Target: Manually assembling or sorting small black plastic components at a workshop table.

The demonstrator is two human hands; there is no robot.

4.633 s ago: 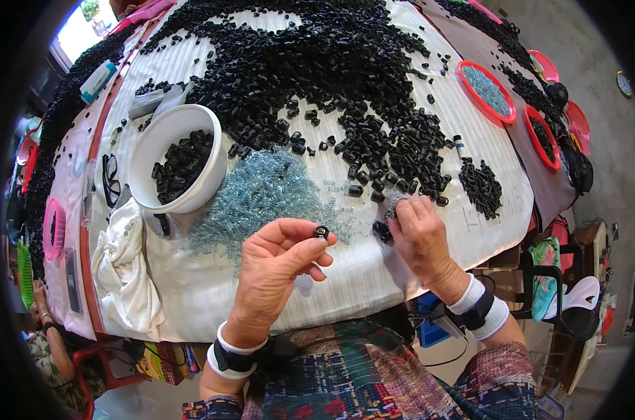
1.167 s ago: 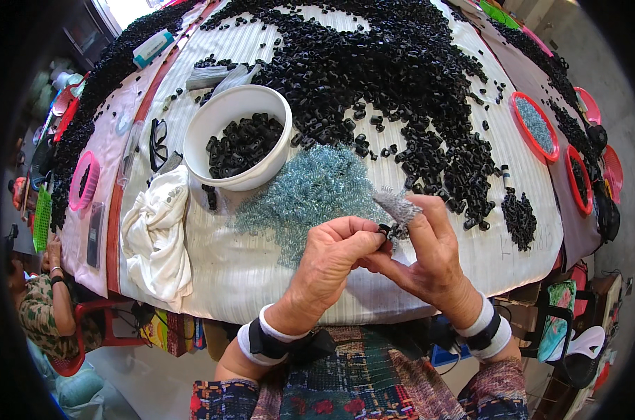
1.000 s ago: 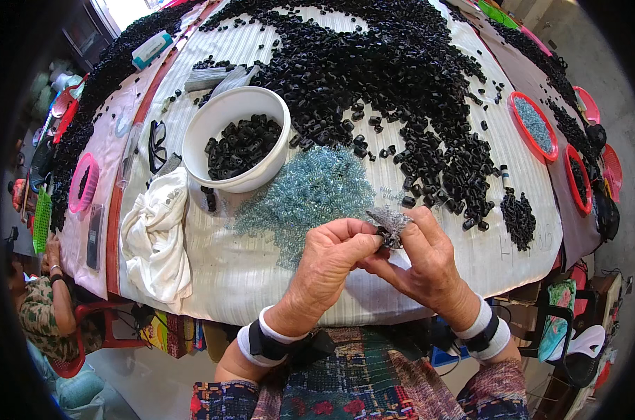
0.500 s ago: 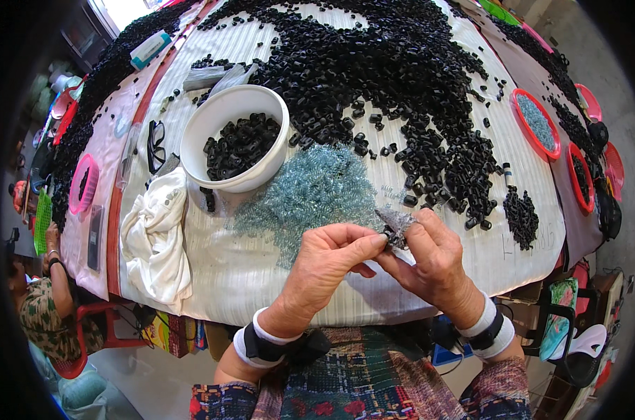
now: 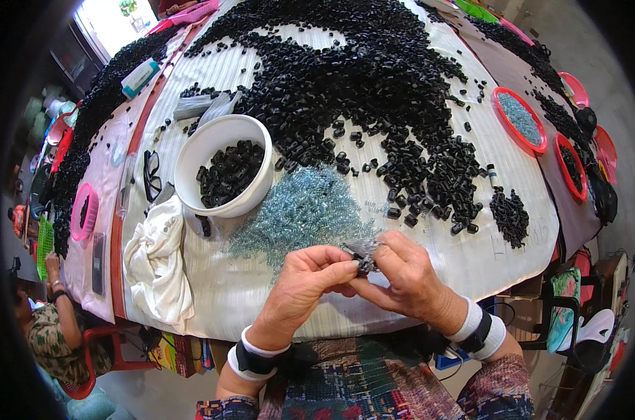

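Observation:
Close together over the near part of the table, my two hands work at one spot. My left hand [image 5: 305,278] is closed, thumb and forefinger pinching at a small black part [image 5: 365,266]; exactly what lies between those fingertips is hidden. A grey bundle of thin strands [image 5: 363,248] is gripped in my right hand [image 5: 412,276], its pointed end toward the left. Just beyond the hands lies a heap of small pale-blue coil springs [image 5: 300,210]. To its left a white bowl [image 5: 184,171] holds black plastic parts [image 5: 230,175].
A large mass of black parts [image 5: 345,77] spreads over the far table. At right are a pile of tiny black pieces [image 5: 509,217] and a red tray [image 5: 499,119] of springs. A white cloth [image 5: 156,266] and glasses [image 5: 151,175] lie left. Another person's arm [image 5: 64,308] shows at far left.
The whole view has shifted slightly. Both hands appear a little lower and farther left, still together at the black part, and the grey bundle has turned flatter.

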